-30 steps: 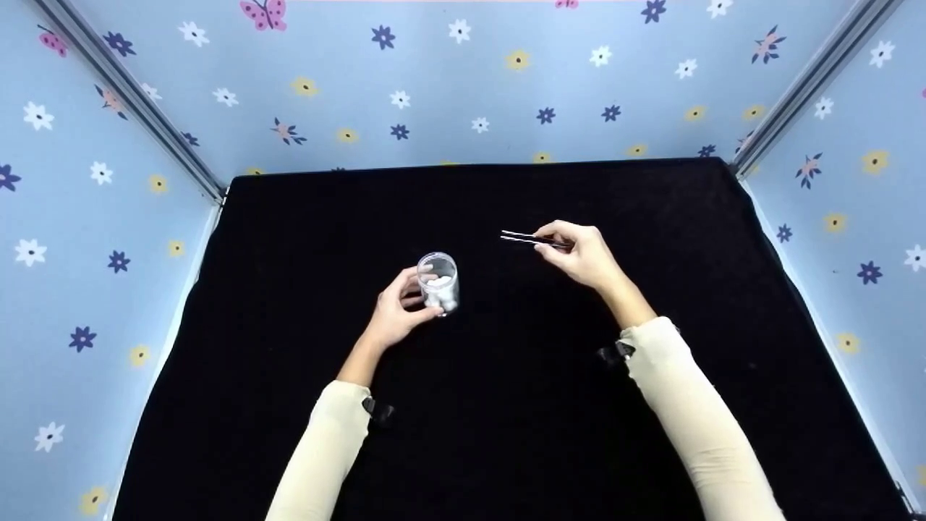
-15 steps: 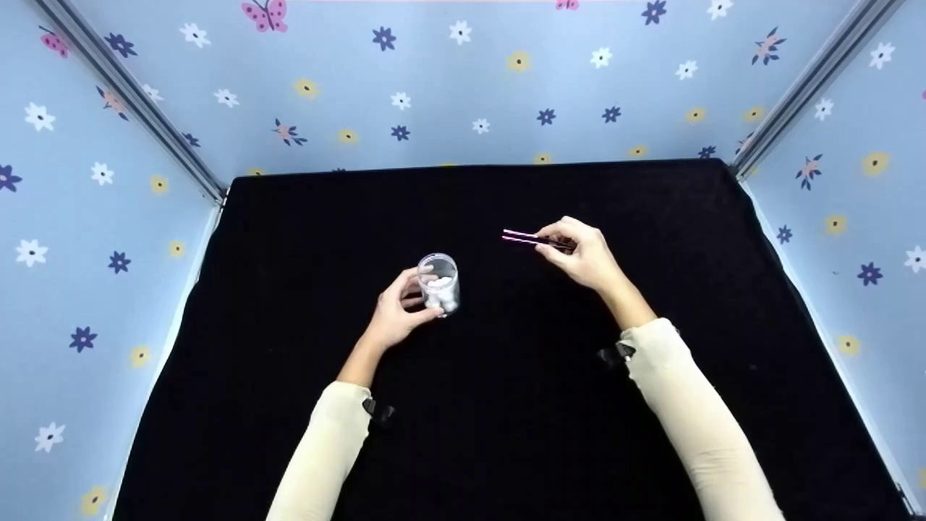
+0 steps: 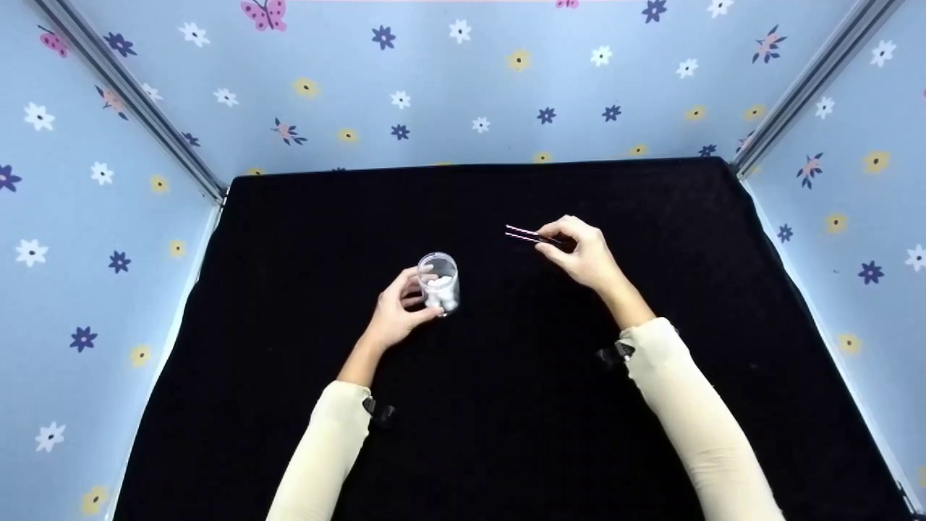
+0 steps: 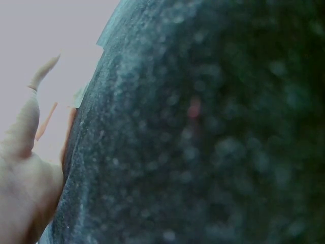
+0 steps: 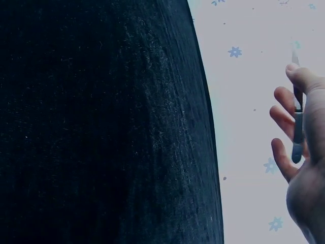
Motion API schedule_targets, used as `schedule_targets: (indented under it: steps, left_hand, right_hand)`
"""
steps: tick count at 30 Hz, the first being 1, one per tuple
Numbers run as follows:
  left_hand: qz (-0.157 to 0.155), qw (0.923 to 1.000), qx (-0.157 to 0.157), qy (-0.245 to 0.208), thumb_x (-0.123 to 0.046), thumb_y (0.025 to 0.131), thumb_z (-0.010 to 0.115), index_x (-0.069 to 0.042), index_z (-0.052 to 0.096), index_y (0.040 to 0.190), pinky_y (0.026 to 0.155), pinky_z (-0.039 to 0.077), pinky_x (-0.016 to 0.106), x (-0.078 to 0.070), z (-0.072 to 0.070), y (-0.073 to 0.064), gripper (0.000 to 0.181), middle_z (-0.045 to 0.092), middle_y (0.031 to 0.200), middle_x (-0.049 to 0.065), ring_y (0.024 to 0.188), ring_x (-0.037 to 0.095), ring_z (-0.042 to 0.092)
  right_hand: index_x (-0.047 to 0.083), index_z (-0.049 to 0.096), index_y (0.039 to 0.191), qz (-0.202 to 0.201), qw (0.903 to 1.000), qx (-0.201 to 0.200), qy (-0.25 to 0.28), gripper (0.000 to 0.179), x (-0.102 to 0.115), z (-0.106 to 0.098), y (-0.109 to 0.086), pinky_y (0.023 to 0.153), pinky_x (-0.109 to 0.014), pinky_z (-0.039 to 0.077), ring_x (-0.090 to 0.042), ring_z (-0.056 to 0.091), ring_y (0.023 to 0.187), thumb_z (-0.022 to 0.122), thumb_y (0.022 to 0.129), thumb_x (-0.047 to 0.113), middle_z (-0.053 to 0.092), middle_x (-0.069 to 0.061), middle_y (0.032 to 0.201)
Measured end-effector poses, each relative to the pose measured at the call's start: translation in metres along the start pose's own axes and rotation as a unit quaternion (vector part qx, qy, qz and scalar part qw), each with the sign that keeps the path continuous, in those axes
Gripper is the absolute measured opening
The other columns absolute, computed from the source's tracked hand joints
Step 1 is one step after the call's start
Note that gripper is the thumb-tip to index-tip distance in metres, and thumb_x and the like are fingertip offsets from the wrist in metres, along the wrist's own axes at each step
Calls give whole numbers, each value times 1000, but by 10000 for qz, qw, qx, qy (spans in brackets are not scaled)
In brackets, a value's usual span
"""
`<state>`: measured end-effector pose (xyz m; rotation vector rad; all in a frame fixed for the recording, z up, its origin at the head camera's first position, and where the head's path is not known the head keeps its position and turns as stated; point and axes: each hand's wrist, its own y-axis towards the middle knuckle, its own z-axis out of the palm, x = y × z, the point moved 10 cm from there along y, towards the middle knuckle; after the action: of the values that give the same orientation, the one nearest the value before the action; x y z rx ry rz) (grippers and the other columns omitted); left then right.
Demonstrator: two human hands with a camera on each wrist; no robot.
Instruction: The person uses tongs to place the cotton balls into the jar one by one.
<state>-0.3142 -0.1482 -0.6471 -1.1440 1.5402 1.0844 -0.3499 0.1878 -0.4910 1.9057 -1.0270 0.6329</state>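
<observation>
In the head view my left hand (image 3: 392, 317) holds a clear open-topped jar (image 3: 456, 289), thumb on the near side and fingers around the left. White cotton balls (image 3: 440, 291) lie in its lower part. To the right and farther back, my right hand (image 3: 589, 257) pinches a pair of tweezers (image 3: 522, 234) between thumb and fingers. Their two thin tips point left, slightly apart, with nothing visible between them. The right wrist view shows the dark handle end of the tweezers (image 5: 298, 134) running along the palm. Glare washes out most of the jar in the left wrist view.
A black cloth (image 3: 492, 405) covers the table under both hands. Blue panels (image 3: 434, 79) printed with flowers stand at the back and both sides, with metal posts (image 3: 810, 79) at the corners. Small black wrist cameras (image 3: 377, 412) hang by the sleeves.
The tweezers' tips have shifted slightly right and away, tilting a little. My left hand and the jar have stayed in place.
</observation>
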Motion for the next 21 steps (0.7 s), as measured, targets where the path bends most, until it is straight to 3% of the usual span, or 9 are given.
schedule_targets:
  steps: [5, 9, 14, 21]
  left_hand:
    - [9, 10000, -11, 1, -16, 83, 101, -14, 66, 150, 111, 66, 34, 1, 0, 0, 75, 78, 142, -1, 128, 18, 75]
    - [25, 10000, -31, -58, -17, 82, 101, -16, 68, 147, 110, 66, 31, -8, 0, -3, 73, 79, 140, -1, 125, 11, 75]
    - [335, 9994, -61, -23, -17, 83, 100, -12, 68, 146, 108, 68, 37, -27, 0, -8, 71, 79, 140, 9, 124, 16, 75]
    - [-40, 10000, -38, 1, -20, 82, 102, -18, 68, 148, 110, 66, 31, -13, 0, -4, 75, 76, 135, -1, 124, 11, 74]
  right_hand:
    - [3, 84, 107, 48, 9999, -37, 140, 15, -1, 0, 0, 86, -16, 55, -19, 71, 96, 89, 94, 2, 80, -17, 106]
    - [0, 80, 106, 271, 9993, -80, 255, 15, -4, 1, 0, 79, -15, 61, -11, 72, 91, 89, 93, 0, 74, -17, 107]
    - [-6, 72, 110, 526, 9977, -138, 417, 23, -9, 2, -2, 73, -15, 63, 1, 70, 86, 86, 92, -5, 74, -19, 102]
    - [-7, 63, 130, 516, 9966, -165, 616, 46, -9, 3, -3, 59, -13, 60, 2, 68, 76, 85, 90, -7, 73, -23, 93]
